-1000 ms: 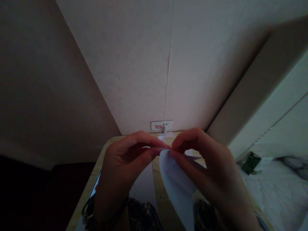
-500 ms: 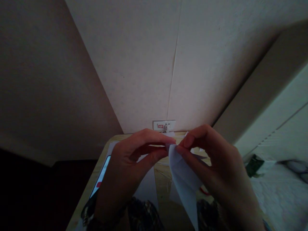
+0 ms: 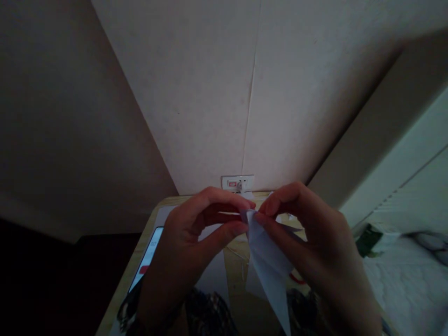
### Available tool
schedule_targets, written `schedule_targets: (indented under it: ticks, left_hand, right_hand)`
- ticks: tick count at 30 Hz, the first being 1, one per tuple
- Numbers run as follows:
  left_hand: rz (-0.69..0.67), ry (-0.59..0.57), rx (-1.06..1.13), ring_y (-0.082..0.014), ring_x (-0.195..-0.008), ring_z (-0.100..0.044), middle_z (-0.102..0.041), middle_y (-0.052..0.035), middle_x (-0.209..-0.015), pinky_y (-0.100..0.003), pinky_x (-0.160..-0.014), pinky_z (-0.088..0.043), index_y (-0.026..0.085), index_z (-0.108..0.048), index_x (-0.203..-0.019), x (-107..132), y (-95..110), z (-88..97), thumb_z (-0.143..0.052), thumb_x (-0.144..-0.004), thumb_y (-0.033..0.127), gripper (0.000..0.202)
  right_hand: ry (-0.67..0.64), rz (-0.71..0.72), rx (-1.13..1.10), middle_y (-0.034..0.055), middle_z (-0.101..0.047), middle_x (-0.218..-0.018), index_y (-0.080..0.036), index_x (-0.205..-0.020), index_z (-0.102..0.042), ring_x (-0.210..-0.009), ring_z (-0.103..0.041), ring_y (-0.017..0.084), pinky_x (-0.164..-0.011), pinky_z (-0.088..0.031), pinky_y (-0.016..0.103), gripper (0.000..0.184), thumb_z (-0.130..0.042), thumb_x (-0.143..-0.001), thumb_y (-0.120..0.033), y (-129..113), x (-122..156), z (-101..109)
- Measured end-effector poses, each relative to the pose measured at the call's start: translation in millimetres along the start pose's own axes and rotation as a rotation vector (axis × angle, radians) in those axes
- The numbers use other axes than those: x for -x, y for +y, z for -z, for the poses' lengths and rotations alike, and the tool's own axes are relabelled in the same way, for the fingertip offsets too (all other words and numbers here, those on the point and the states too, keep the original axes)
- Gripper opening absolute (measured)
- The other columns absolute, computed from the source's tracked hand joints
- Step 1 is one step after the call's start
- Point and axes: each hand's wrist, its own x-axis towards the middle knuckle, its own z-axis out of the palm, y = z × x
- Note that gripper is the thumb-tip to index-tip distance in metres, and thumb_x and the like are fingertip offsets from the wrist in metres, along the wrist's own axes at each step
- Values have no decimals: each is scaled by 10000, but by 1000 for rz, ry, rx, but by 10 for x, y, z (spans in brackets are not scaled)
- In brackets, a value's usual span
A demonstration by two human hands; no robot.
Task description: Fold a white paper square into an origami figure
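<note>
A folded white paper (image 3: pixel 269 266) hangs in the air in front of me, tapering to a point at the bottom. My left hand (image 3: pixel 189 247) pinches its top tip between thumb and fingers. My right hand (image 3: pixel 308 238) pinches the same top end from the right, thumb under the paper. Both hands meet above a small light wooden table (image 3: pixel 234 261). The paper's upper edge is partly hidden by my fingers.
A phone with a lit screen (image 3: pixel 147 259) lies at the table's left edge beside a white sheet (image 3: pixel 213 275). A wall socket (image 3: pixel 238 183) sits behind the table. A bed with a white cover (image 3: pixel 402 284) and a dark green packet (image 3: pixel 364 240) are at the right.
Over the last second the view has shifted slightly, and the paper's top tip has moved a little to the right between my fingers. Both hands have kept their pinch.
</note>
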Motion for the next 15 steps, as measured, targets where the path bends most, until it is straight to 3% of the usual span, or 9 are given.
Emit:
schedule_targets:
  ticks: [4,11,15]
  left_hand:
    - [80,-76,95,-110,-931,-800,-820,71,-1004,-133,-804,-627,317,-763,-1082,-2,-47,6,-814,-801,1,426]
    - [145,-202,99,-140,-1083,-759,-768,69,-1188,-213,-951,-608,388,-607,-1331,33,-154,-6,-834,-744,-55,770]
    - [174,-228,59,-136,-995,-773,-794,42,-1082,-212,-896,-610,334,-602,-1326,18,-148,-40,-815,-820,33,626]
  right_hand:
    - [89,-16,-20,-66,-680,-752,-259,-840,-597,-687,-655,115,-641,-517,228,204,-665,-882,-71,2,11,-18]
    - [212,-68,-43,-55,-639,-756,-270,-842,-582,-690,-616,141,-611,-495,271,209,-662,-886,-82,-52,58,-107]
    - [305,-72,-60,-34,-637,-808,-274,-909,-573,-735,-628,158,-662,-523,295,181,-658,-926,-116,-76,73,-147]
